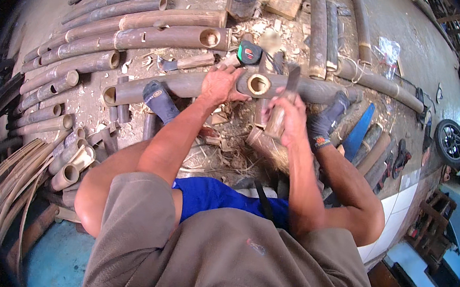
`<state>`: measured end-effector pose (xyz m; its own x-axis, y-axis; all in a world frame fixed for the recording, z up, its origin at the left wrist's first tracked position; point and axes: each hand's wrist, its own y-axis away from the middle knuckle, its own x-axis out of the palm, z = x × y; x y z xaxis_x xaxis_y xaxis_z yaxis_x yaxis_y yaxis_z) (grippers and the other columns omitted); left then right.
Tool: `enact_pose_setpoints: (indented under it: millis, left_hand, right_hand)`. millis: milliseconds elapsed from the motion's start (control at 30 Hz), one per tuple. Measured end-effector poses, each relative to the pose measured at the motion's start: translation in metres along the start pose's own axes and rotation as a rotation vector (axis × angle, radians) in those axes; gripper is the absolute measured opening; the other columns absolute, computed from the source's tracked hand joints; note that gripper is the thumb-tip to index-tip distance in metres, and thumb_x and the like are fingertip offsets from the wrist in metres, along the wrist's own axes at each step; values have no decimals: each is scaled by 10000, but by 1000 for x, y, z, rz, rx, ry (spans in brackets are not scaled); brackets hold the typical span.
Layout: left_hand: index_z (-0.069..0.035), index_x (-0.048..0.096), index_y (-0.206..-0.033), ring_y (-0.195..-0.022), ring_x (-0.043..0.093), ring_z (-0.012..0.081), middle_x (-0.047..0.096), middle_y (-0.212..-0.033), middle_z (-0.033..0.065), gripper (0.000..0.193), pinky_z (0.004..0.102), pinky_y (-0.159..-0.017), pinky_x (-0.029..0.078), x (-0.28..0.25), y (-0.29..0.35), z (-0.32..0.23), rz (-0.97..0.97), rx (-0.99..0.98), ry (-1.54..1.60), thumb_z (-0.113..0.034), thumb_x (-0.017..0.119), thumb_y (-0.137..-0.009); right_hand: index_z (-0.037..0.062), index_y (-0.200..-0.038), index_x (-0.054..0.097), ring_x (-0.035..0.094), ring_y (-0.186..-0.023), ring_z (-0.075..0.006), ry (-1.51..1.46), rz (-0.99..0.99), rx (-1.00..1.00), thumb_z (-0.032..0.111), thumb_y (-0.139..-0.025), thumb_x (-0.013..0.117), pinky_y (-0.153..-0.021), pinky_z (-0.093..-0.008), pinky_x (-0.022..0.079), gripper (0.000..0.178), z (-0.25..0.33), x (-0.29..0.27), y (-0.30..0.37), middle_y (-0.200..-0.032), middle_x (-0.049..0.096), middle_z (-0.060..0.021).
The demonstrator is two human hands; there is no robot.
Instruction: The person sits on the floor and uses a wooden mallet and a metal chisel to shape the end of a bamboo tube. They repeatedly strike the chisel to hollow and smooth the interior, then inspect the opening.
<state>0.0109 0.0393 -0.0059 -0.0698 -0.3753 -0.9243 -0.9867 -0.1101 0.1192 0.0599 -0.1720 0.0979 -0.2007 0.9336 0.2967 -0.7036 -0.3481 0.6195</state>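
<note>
A thick dark bamboo pole [180,84] lies crosswise before me, with a pale-rimmed round hole [258,84] cut in its upper side. My left hand [223,84] grips the pole just left of that hole, thumb spread toward me. In my right hand [291,117] is a knife, closed fingers around its thick wooden handle [276,122]. Its dark blade [292,78] points away from me, just right of the hole; whether it touches the pole I cannot tell. My socked feet, left [160,100] and right [329,116], press against the pole on either side.
Several bamboo poles [157,37] lie at the left, one with a similar hole. Beyond my left hand are a green-black tape measure [249,53] and a wooden-handled blade [195,60]. A blue saw-like blade [359,132] lies right of my foot. Wood chips cover the floor.
</note>
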Motion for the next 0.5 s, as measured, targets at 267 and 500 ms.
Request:
enact_pose_setpoints:
  millis: [267,500]
  left_hand:
    - [-57,586,-1277,-1152,657,354,681,-1216,187,927,482,-996,508,-3,-15,-9,113,62,79,-684,826,-637]
    - [-25,630,-1131,-1023,692,393,724,-1049,220,858,474,-936,526,-2,-22,-30,97,-95,148,-653,843,-586]
  right_hand:
    - [126,-1073,537,549,-541,-158,-81,-150,87,80,-895,642,-460,-327,487,211,-95,26,11,-730,552,-30]
    - [127,-1072,531,533,-522,-157,-145,-199,104,88,-897,654,-449,-335,476,217,-104,36,1,-723,538,-28]
